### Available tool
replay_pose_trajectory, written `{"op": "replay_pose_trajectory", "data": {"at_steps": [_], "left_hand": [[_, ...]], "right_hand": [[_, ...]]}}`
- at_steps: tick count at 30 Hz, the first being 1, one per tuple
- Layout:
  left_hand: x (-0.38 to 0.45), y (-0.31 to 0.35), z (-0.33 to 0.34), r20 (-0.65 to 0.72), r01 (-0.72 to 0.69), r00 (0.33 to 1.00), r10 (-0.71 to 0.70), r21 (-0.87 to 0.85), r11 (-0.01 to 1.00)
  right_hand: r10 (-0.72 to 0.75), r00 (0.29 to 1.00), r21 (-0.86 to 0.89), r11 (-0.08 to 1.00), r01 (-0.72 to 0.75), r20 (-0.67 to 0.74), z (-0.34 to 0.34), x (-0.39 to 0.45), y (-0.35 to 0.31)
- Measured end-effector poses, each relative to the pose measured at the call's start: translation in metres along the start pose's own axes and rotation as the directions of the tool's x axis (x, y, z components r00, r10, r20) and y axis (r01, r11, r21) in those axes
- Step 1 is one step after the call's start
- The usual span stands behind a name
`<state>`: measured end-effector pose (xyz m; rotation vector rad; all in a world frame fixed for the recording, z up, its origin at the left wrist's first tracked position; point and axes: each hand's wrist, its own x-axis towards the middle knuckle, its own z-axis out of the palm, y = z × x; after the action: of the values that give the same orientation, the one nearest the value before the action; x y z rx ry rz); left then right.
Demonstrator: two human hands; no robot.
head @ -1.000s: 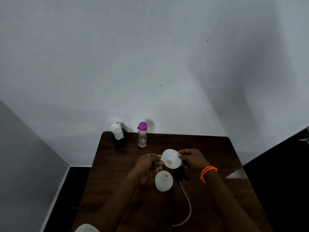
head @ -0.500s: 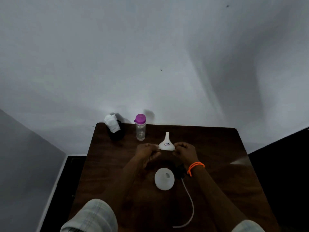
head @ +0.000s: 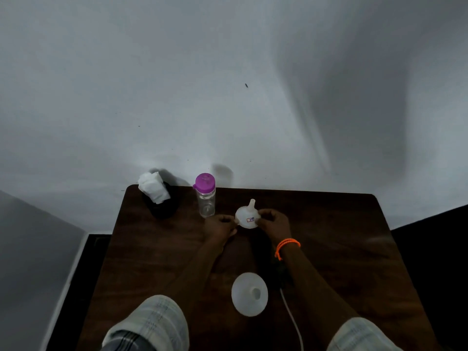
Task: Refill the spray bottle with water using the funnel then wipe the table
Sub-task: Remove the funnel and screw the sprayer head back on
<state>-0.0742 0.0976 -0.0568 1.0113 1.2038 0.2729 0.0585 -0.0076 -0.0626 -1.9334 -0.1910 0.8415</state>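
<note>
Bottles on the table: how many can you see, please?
2. The clear bottle with the purple cap stands upright at the far edge, beside the tissue holder. The white spray bottle, without its top, stands near the person. None seems hidden.

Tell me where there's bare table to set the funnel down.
Bare wood lies right of the right hand holding the funnel, toward the table edge. Crowded: tissue holder and water bottle at back left.
</note>
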Motion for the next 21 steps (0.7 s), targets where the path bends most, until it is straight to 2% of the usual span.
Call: {"op": "replay_pose_trajectory", "data": {"at_steps": [5,10,14,19,21], "left_hand": [[0.028,-0.004,0.010,-0.068,-0.070,0.994,0.089,0.239,0.969],[0.038,-0.008,0.010,-0.043,-0.144,0.984,0.175,0.393,0.908],[0.038,-0.006,0.009,0.015,-0.220,0.970,0.243,0.489,0.844],[0.030,-0.009,0.001,0.020,-0.222,0.965,0.261,0.591,0.775],[0.022,-0.012,-0.002,-0.020,-0.186,0.969,0.245,0.589,0.786]], "right_hand": [[-0.023,0.999,-0.070,0.997,0.020,-0.042,0.010,0.026,0.004],[-0.013,0.996,-0.085,0.996,0.006,-0.089,0.016,0.036,0.006],[-0.050,0.994,-0.165,0.986,0.033,-0.096,0.015,0.036,0.005],[-0.036,0.994,-0.206,0.978,0.013,-0.107,-0.009,0.018,0.007],[-0.025,0.990,-0.225,0.974,-0.007,-0.137,-0.023,0.010,0.011]]}}
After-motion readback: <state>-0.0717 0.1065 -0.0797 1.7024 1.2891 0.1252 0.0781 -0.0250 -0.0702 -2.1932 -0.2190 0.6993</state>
